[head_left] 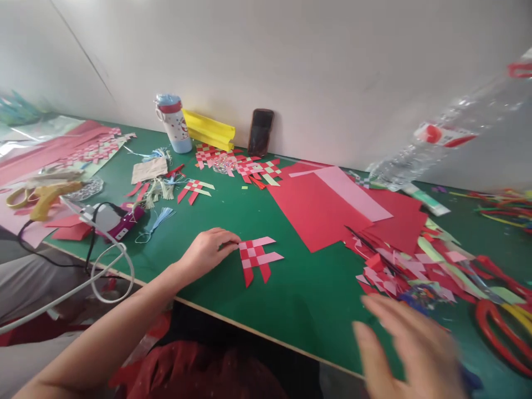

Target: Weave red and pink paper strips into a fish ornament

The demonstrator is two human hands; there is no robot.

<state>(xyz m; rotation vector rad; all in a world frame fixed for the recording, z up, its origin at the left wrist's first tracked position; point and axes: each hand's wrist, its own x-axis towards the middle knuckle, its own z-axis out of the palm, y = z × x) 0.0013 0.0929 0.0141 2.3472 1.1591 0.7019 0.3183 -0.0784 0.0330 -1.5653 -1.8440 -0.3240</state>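
Observation:
My left hand [210,249] pinches the upper left corner of a woven paper fish [251,255]. The fish is a red and pink checkered square with slanted strips as fins, flat on the green table [291,327]. Blurred by motion, my right hand [411,349] hovers at the lower right with its fingers apart and nothing visible in it. Close to it lie a heap of red, pink and green paper scraps [390,271] and red-handled scissors [499,338]. Another woven fish [195,190] with pale green strips lies farther back.
Red paper sheets [307,221] lie mid-table. Along the wall stand a drink bottle [174,124], a yellow folded piece [211,130], a phone [261,132] and a clear plastic bottle [424,141]. A glue gun [45,199], tassels [160,219] and a white cable [112,271] occupy the left.

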